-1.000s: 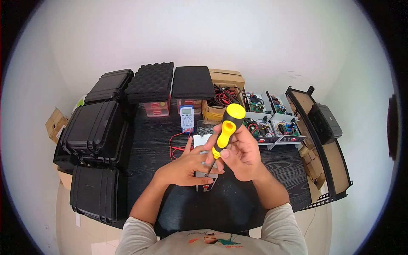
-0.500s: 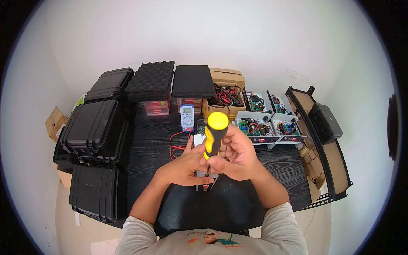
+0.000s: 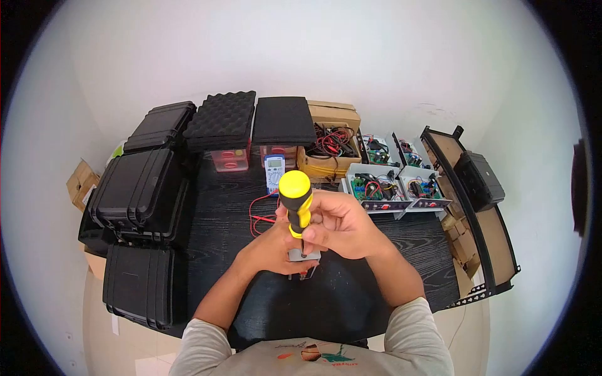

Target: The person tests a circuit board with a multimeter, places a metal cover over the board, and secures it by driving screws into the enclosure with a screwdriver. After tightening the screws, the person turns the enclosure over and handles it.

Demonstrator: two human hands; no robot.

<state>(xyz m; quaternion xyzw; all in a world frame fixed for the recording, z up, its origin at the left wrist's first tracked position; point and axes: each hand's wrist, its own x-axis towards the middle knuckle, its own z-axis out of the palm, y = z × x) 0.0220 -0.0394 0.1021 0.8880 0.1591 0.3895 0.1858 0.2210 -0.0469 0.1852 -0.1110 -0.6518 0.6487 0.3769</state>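
My right hand is closed around a yellow-and-black screwdriver. Its handle points up toward me, and the shaft runs down to the top of a small grey metal box. On the box's near face a bit of red shows. My left hand grips that box, with its thumb along the near side. Both hands cover much of the box, so its far part is hidden. Just beyond them stands a blue-and-white multimeter, its red lead lying on the table left of my hands.
Black hard cases are stacked at the left. Foam sheets rest on red-fronted drawers. A cardboard box holds cables. Several open units with circuit boards sit at the right, beside a black-framed shelf.
The screwdriver's handle end has swung left and turned in my right hand. My left fingers, spread out over the far side before, are now drawn in closer around the box.
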